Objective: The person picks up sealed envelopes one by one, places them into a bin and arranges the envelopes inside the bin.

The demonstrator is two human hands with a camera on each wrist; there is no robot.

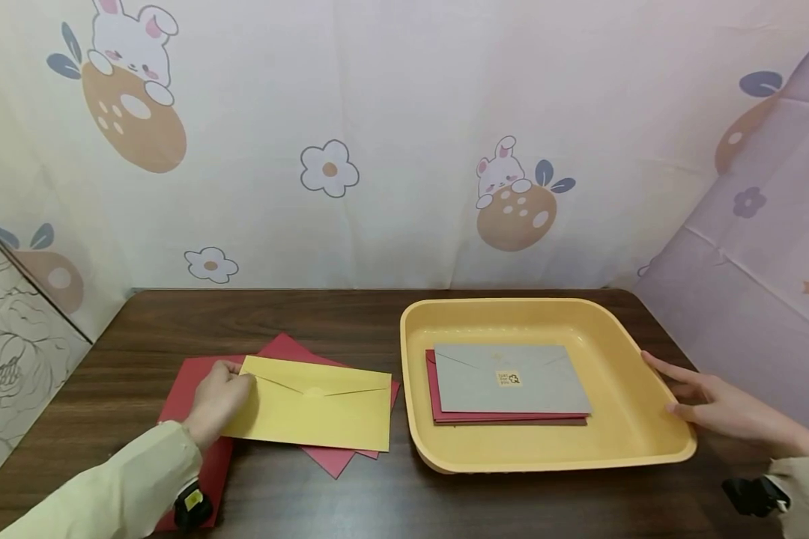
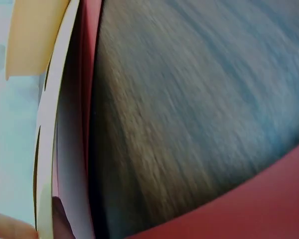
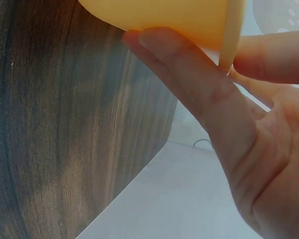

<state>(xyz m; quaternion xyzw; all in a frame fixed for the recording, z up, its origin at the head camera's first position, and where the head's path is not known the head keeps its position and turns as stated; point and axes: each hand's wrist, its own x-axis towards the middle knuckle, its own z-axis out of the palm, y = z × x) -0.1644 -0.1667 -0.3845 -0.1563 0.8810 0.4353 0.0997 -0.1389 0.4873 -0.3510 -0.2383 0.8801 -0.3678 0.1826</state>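
In the head view my left hand pinches a yellow envelope by its left end, flap side up. The envelope is held over several red envelopes that lie fanned on the table. Edge-on in the left wrist view, the yellow envelope stands apart from the red ones below. My right hand grips the right rim of a yellow plastic tray; in the right wrist view the thumb and fingers sit on either side of its rim. A grey envelope with a small sticker lies in the tray on top of red ones.
Another red envelope lies under my left hand and forearm. The dark wood table ends at a patterned curtain behind and at the right. My wrists carry black straps.
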